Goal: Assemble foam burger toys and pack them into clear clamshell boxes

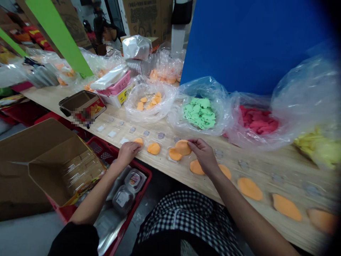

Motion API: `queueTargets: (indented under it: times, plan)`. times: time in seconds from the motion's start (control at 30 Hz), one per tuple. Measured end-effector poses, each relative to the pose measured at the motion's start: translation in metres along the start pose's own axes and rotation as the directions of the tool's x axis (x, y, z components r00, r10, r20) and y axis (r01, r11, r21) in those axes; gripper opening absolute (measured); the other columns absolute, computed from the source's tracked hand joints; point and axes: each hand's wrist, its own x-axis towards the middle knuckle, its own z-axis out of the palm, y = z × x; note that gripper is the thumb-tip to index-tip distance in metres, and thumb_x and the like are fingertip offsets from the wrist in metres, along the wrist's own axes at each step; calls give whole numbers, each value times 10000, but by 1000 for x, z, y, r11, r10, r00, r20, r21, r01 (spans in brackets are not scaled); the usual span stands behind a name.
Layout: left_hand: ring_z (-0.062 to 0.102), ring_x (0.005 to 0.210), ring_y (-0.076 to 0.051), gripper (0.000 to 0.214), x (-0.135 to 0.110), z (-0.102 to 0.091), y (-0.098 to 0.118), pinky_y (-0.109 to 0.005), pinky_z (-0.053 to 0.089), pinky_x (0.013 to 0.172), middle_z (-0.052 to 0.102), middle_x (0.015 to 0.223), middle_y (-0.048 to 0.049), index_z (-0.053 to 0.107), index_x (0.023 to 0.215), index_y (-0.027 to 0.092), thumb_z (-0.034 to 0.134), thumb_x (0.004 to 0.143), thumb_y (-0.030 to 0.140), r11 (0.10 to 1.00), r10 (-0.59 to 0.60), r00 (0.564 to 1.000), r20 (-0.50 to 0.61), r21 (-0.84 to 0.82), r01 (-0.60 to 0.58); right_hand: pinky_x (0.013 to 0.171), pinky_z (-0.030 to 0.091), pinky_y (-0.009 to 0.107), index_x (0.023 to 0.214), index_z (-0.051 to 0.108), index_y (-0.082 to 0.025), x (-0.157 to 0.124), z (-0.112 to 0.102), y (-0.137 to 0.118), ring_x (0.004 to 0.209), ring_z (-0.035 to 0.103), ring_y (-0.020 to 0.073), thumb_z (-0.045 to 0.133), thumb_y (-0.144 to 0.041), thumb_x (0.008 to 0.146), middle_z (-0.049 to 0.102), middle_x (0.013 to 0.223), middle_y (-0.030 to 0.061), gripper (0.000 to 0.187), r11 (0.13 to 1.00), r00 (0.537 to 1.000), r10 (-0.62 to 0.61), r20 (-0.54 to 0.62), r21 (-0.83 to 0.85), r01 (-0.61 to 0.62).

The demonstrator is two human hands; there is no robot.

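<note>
My right hand (203,153) pinches a flat, rounded orange piece (183,147) between thumb and fingers. That piece is held over another orange piece (175,154), which lies in a clear tray and is partly covered by it. Farther left, my left hand (128,153) has its fingers closed at the edge of a small orange piece (138,141) by the table's front edge. Between the hands sits an orange piece (153,148) in a clear tray. Below my right wrist lies one more orange piece (196,167). What the pieces are made of, I cannot tell.
Clear bags of orange pieces (149,103), green pieces (199,113), red pieces (258,120) and yellow pieces (319,144) line the table's back. Several orange pieces (249,188) continue rightward. An open cardboard box (53,160) and red crate (147,174) of clear containers stand lower left.
</note>
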Motion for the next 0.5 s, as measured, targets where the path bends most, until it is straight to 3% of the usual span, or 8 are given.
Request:
queueTargets:
  times: [0.13, 0.27, 0.33, 0.4, 0.47, 0.5]
  plan:
    - [449, 1118, -236, 327, 2, -1, 3, -397, 323, 929, 541, 1174, -102, 575, 1041, 211, 529, 756, 365, 998, -56, 996, -74, -39, 53, 747, 420, 299, 835, 591, -205, 1, -6, -2, 762, 544, 146, 611, -396, 682, 616, 797, 3, 245, 1000, 997, 0, -75, 28, 2]
    - [432, 1143, -253, 325, 6, -3, 6, -436, 215, 988, 571, 1140, -99, 589, 1029, 220, 541, 748, 376, 997, -61, 998, -9, -48, 60, 726, 424, 293, 821, 595, -205, 1, -11, -1, 753, 545, 145, 619, -390, 673, 616, 786, 1, 238, 999, 996, -6, -92, 43, 10]
    - [420, 1153, -256, 322, 9, -3, 13, -443, 190, 992, 560, 1157, -99, 580, 1042, 224, 509, 769, 378, 998, -59, 997, -42, 6, 60, 719, 424, 289, 816, 595, -207, 1, -13, 0, 747, 542, 144, 622, -378, 669, 613, 778, -3, 228, 998, 995, -14, -98, 58, 20]
    - [402, 1167, -251, 341, 15, 0, 28, -429, 204, 987, 539, 1185, -97, 558, 1078, 221, 479, 788, 382, 999, 9, 998, -54, 31, -7, 711, 422, 283, 811, 595, -209, 1, -14, 0, 736, 539, 139, 619, -366, 673, 607, 767, -9, 210, 997, 994, -24, -109, 75, 32]
    - [389, 1176, -236, 360, 24, 7, 52, -400, 236, 980, 523, 1207, -92, 539, 1107, 218, 458, 801, 389, 985, 172, 985, 13, -7, -172, 703, 419, 274, 807, 597, -209, 1, -16, -1, 723, 535, 130, 615, -354, 679, 601, 760, -15, 194, 995, 992, -35, -123, 87, 46]
    - [377, 1185, -229, 379, 28, 11, 65, -387, 245, 979, 510, 1222, -90, 523, 1129, 217, 454, 803, 399, 960, 278, 958, 69, -42, -276, 699, 418, 270, 806, 598, -208, 1, -18, -2, 718, 532, 127, 613, -349, 682, 598, 760, -16, 188, 995, 991, -39, -127, 88, 51]
